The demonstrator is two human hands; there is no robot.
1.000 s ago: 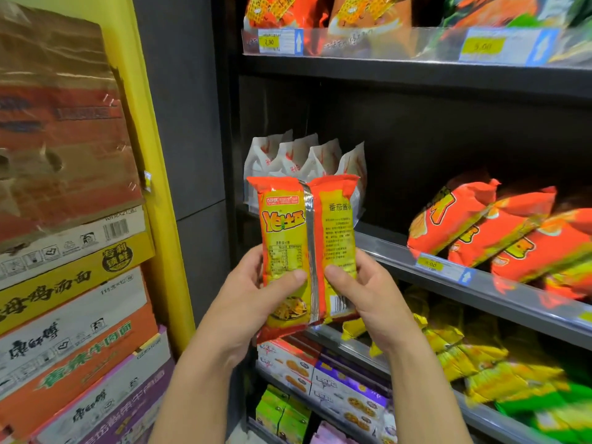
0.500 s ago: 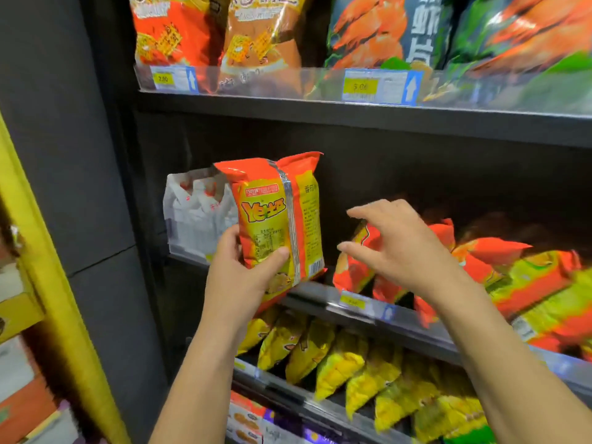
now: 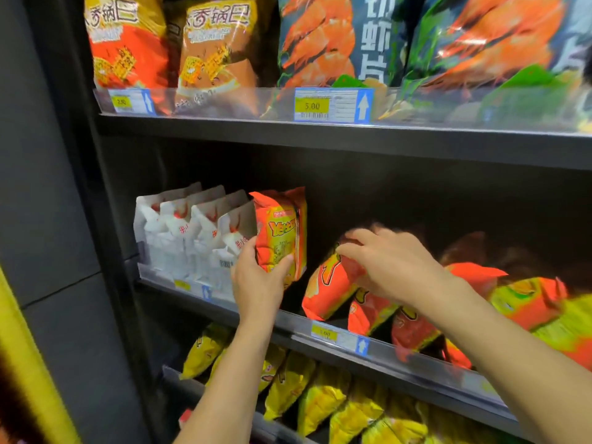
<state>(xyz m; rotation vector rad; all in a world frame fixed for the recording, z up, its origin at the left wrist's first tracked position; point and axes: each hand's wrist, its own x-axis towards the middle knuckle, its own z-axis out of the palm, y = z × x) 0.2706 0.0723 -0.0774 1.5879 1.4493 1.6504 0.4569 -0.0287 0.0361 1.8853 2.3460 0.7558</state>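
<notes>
1. Left hand (image 3: pixel 259 283) fingers clamped round orange packet (image 3: pixel 282 225); packet upright at middle shelf (image 3: pixel 288 318), just beside white bags (image 3: pixel 189 232).
2. Right hand (image 3: pixel 394 267) fingers bent over top of leaning orange bag (image 3: pixel 326 293); blurred, cannot tell if gripping.

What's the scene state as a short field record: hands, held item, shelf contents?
setting: shop shelves stocked with snacks
left hand: grips the upright orange packet by its lower part
packet position: upright, close beside the white bags, at the middle shelf
right hand: at the top of the leaning orange packets; blurred, grip cannot be told
top shelf: large snack bags; price tag reads 5.00
bottom shelf: yellow packets
</notes>
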